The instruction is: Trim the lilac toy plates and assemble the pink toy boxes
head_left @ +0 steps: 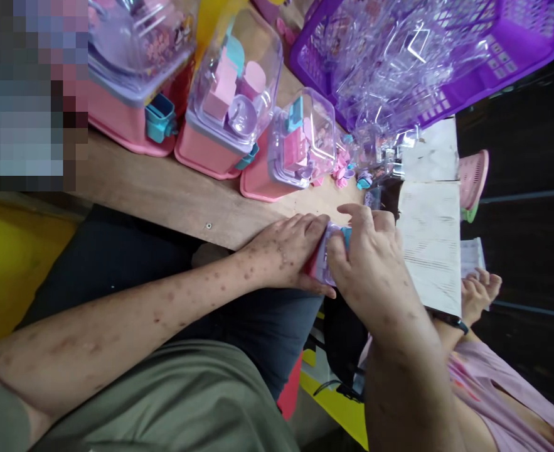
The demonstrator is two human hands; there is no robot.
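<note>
My left hand (288, 251) is wrapped round the pink base of a small toy box (324, 254) at the front edge of the wooden table. Over the box's lilac top is my right hand (368, 257), its fingers bent down around a blue piece (347, 236); what its fingertips grip is mostly hidden. Beyond my hands stands a pink and lilac box with a clear domed cover (305, 138), filled with pink, blue and lilac toy parts. Two similar covered boxes (232, 94) (135, 69) are further left.
A purple basket (484, 81) full of clear plastic covers sits at the back right. Small pink and blue parts (342, 166) lie before it. White cardboard (430, 245) is right of my hands. Another person's hand (479, 292) shows at the right.
</note>
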